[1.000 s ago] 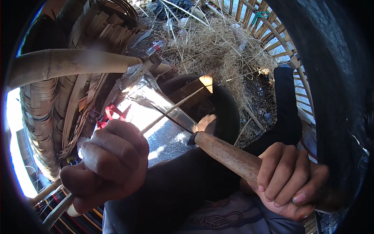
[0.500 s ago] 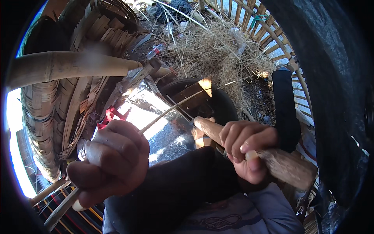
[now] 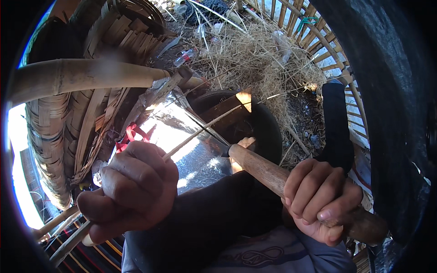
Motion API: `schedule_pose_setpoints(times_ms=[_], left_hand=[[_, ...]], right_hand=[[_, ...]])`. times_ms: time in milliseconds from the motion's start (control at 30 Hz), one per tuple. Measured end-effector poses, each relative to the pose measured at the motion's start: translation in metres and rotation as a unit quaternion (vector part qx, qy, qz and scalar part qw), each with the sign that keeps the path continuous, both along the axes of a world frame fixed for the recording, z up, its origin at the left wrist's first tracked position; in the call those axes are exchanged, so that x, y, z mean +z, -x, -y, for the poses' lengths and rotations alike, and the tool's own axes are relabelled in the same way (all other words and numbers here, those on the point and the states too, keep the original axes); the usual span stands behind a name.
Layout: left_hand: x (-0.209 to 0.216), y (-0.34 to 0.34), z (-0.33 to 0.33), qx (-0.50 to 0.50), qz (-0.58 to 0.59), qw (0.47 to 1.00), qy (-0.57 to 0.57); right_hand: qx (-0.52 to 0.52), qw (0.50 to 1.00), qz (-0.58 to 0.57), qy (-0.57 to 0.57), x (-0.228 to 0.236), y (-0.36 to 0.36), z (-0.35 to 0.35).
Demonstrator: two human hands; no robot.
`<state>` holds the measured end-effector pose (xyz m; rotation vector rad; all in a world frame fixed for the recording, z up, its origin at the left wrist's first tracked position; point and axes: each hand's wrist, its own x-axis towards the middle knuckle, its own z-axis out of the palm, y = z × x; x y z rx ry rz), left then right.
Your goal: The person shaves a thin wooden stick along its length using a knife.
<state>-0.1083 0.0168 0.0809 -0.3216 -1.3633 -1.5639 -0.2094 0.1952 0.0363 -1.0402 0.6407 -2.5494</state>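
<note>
My left hand (image 3: 132, 186) is closed around a long thin wooden strip (image 3: 200, 130). The strip runs up and right from the fist; a thicker end comes out below it at the lower left. My right hand (image 3: 321, 200) grips the long wooden handle (image 3: 259, 166) of a knife. Its narrow dark blade (image 3: 207, 128) points up and left, close to the strip; I cannot tell whether they touch. Under the strip lies a shiny silvery sheet (image 3: 175, 132). A red ribbon-like piece (image 3: 133, 132) shows just above my left hand.
A thick bamboo pole (image 3: 91, 77) crosses the left side before woven bamboo baskets (image 3: 50, 141). A dark round basin (image 3: 268, 125) holding a wooden piece stands ahead. Dry straw (image 3: 255, 59) and litter cover the ground beyond. A slatted bamboo fence (image 3: 318, 36) curves along the right.
My right hand has moved right and slightly down, drawing the knife with it, so the blade sits farther back along the strip. My left hand has barely moved.
</note>
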Motion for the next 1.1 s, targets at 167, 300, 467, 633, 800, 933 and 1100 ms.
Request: schedule_pose_setpoints(times_ms=[167,300,467,633,800,933,1100], left_hand=[[0.013,-0.001,0.001,0.014,0.017,1.000,0.019],[-0.003,0.002,0.000,0.021,-0.011,1.000,-0.003],[-0.002,0.001,-0.002,0.018,0.016,1.000,0.009],[0.001,-0.001,-0.001,0.008,0.011,1.000,0.003],[-0.001,0.001,-0.003,0.021,0.032,0.999,0.020],[-0.001,0.003,-0.003,0.020,0.012,1.000,0.010],[-0.004,0.006,-0.002,0.017,0.018,1.000,0.009]], right_hand=[[-0.039,0.985,0.098,-0.135,-0.034,-0.015,0.021],[-0.050,0.997,0.046,-0.026,0.000,-0.005,0.001],[-0.029,0.986,0.067,-0.151,-0.052,-0.015,0.026],[-0.040,0.998,0.016,-0.050,0.000,0.000,0.004],[-0.013,0.984,0.065,-0.167,-0.069,-0.015,0.026],[-0.016,0.995,0.055,-0.086,-0.037,0.000,0.017],[-0.051,0.993,0.039,-0.095,-0.040,-0.007,0.020]])
